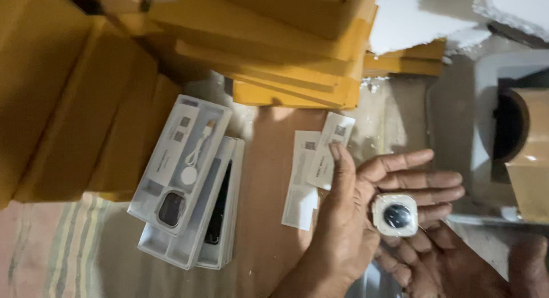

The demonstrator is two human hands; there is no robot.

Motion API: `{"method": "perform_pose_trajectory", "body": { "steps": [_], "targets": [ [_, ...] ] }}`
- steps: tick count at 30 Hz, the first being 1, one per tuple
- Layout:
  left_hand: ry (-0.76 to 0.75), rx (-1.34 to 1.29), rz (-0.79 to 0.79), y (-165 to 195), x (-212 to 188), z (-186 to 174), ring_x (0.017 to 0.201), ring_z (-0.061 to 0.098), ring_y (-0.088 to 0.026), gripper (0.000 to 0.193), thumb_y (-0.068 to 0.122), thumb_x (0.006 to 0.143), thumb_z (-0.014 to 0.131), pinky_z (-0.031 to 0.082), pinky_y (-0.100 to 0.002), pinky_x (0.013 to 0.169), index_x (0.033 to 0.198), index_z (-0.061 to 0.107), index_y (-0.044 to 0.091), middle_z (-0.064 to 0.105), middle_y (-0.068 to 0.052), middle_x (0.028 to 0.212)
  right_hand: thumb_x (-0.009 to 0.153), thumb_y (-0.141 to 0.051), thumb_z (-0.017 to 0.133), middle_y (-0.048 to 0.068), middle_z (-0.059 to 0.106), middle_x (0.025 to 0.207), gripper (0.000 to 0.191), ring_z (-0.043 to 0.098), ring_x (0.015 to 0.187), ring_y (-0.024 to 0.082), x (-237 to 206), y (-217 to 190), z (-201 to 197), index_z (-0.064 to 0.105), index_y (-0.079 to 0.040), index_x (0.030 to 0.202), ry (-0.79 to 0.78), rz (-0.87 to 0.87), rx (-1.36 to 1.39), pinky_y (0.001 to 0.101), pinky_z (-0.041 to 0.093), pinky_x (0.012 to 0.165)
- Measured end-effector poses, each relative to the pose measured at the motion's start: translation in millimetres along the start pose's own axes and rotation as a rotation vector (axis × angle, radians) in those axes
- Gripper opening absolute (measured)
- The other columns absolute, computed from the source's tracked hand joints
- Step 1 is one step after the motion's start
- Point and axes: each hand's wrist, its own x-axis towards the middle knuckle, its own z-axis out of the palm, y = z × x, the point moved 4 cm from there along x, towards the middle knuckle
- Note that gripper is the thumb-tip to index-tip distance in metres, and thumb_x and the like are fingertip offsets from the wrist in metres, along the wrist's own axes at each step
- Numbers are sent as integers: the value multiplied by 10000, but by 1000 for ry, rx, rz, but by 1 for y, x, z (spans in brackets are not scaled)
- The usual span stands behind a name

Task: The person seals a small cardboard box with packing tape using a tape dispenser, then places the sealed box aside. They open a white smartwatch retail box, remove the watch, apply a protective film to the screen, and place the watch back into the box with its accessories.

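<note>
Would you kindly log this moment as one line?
left hand: open, beside watch case | right hand: cradling watch case | trays: stacked, left

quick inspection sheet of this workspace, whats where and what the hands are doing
surface: brown tabletop, striped cloth at its left edge
job's things: small white square watch case with a dark round centre, resting on the fingers
clutter: open white tray with a dark watch body, stacked on a second tray; two white leaflets
grippers: left hand and right hand open, cradling the case
cables: white charging cable in the top tray
surroundings: yellow cardboard boxes, tape roll, white foam
</note>
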Motion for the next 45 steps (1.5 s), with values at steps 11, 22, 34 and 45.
{"method": "perform_pose_trajectory", "body": {
  "steps": [11,22,34,45],
  "targets": [
    [10,19,-23,-5,-1,-3,1245,611,-416,1075,780,1037,111,546,-484,1032,1515,432,-127,567,-333,1376,927,-766,495,359,144,1639,1153,184,1539,506,-4,2,3,119,123,1559,29,-34,43,620,195,1239],
    [-313,-504,135,-21,6,-1,1433,375,-497,1107,950,958,267,326,-609,1166,1575,251,31,341,-394,1560,1038,-614,424,158,273,1659,829,311,1485,333,-8,-72,-70,236,-36,1602,313,3,-556,514,341,1152],
    [-474,-397,135,-18,15,25,1479,-83,-492,1346,1095,724,367,53,-736,1076,1641,-91,222,-127,-333,1624,1160,-528,236,-3,330,1674,568,404,1451,184,-14,-72,-86,229,-254,1657,242,125,-458,444,372,1155],
    [-399,-322,64,-21,15,20,1485,-15,-538,1489,1148,649,323,92,-746,1110,1702,-90,178,-34,-395,1604,1055,-321,478,63,488,1423,519,538,1217,187,-26,-77,-96,406,-145,1538,302,-4,-694,409,483,996]
  ]
}}
